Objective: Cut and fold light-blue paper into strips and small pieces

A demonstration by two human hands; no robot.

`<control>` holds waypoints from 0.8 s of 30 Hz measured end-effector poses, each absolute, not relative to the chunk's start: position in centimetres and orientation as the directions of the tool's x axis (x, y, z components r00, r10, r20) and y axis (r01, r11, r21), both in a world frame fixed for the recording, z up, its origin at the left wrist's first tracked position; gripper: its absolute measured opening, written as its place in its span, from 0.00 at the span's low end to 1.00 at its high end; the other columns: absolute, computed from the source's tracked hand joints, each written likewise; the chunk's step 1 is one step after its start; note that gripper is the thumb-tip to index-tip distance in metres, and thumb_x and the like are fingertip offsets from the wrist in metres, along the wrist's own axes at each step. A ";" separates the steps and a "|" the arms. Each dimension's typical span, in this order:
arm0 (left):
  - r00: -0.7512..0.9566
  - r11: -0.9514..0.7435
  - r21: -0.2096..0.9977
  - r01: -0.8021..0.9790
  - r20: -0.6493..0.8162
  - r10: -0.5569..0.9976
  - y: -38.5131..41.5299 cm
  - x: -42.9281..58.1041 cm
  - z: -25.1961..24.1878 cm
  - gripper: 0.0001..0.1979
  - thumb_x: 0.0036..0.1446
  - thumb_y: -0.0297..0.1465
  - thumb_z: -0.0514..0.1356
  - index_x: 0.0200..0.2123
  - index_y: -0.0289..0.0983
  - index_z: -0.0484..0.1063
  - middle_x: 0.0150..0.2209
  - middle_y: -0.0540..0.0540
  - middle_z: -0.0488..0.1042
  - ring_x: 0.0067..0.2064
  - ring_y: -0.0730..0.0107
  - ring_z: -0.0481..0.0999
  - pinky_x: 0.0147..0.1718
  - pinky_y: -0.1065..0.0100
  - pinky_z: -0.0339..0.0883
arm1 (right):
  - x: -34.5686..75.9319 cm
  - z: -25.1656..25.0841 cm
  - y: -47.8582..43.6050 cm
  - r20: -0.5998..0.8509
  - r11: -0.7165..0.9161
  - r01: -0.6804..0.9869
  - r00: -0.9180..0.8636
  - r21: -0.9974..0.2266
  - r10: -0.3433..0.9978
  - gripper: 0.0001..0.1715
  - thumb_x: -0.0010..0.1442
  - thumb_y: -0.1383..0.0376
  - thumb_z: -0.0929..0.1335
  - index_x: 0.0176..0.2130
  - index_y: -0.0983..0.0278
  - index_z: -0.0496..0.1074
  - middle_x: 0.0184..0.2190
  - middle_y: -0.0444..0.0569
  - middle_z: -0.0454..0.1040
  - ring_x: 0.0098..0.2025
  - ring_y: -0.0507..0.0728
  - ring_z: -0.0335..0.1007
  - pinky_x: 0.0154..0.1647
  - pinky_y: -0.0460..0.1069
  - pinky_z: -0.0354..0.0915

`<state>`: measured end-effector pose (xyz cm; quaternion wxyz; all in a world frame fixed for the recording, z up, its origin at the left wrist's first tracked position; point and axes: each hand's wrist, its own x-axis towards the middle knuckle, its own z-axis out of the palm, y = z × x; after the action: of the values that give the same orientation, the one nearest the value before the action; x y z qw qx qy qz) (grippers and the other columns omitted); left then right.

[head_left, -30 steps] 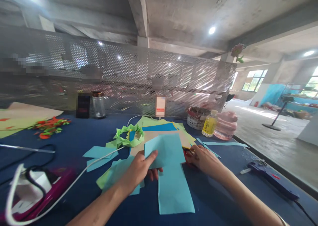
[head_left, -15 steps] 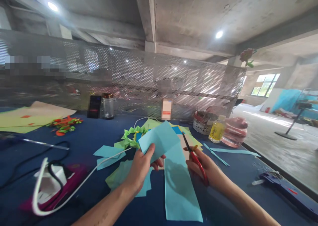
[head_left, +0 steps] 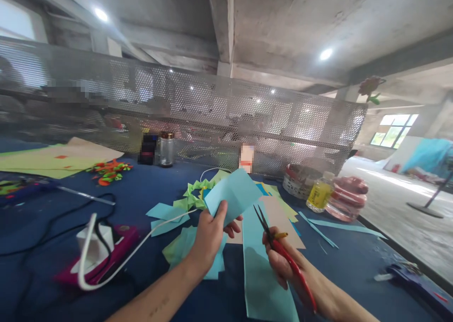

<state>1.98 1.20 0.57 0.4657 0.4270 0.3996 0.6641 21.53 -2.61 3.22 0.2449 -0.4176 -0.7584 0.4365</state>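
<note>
A light blue piece of paper is pinched between the thumb and fingers of my left hand, raised above the table. My right hand grips red-handled scissors, their dark blades slightly parted and pointing up and away, to the right of that paper. Under and between the hands a long light blue strip lies on the dark blue table. Smaller blue pieces lie left of it, partly under my left forearm. Behind the held paper is a folded green paper garland.
A magenta power strip with a white plug and cable sits left. Along the back stand a glass jar, a basket, a yellow-labelled bottle and a pink bottle. A blue glue gun lies right.
My right hand and the scissors have moved down and back from the held paper. The view has swung slightly left, so things appear further right.
</note>
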 end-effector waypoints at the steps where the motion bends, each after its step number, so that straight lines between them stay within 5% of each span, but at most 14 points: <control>1: -0.207 -0.250 0.930 -0.268 0.197 0.958 1.2 1.9 0.6 0.21 0.57 0.44 0.55 0.24 0.32 0.73 0.21 0.42 0.76 0.18 0.73 0.69 0.19 0.71 0.65 | 21.3 3.3 -2.6 0.006 0.267 0.428 -0.520 -0.863 0.854 0.25 0.62 0.43 0.60 0.44 0.61 0.61 0.27 0.42 0.60 0.27 0.52 0.55 0.30 0.49 0.63; 17: -0.085 -0.194 0.930 -0.313 0.176 0.981 0.7 2.6 0.9 0.22 0.51 0.47 0.57 0.34 0.32 0.70 0.25 0.42 0.78 0.19 0.68 0.73 0.16 0.70 0.63 | 19.7 2.8 -1.8 0.056 0.312 0.500 -0.463 -0.808 0.885 0.25 0.60 0.43 0.63 0.38 0.61 0.62 0.25 0.40 0.61 0.25 0.49 0.60 0.25 0.44 0.62; 24: -0.073 -0.212 0.936 -0.280 0.200 0.977 0.7 2.5 0.7 0.20 0.54 0.46 0.56 0.30 0.33 0.70 0.24 0.42 0.77 0.19 0.69 0.73 0.16 0.71 0.63 | 19.8 2.9 -2.0 0.030 0.294 0.500 -0.471 -0.815 0.882 0.25 0.60 0.43 0.62 0.38 0.62 0.62 0.27 0.41 0.63 0.26 0.50 0.61 0.27 0.45 0.63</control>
<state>2.51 0.73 0.65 0.5009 0.4609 0.3782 0.6275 19.79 -1.95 2.94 0.2471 -0.4510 -0.7656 0.3865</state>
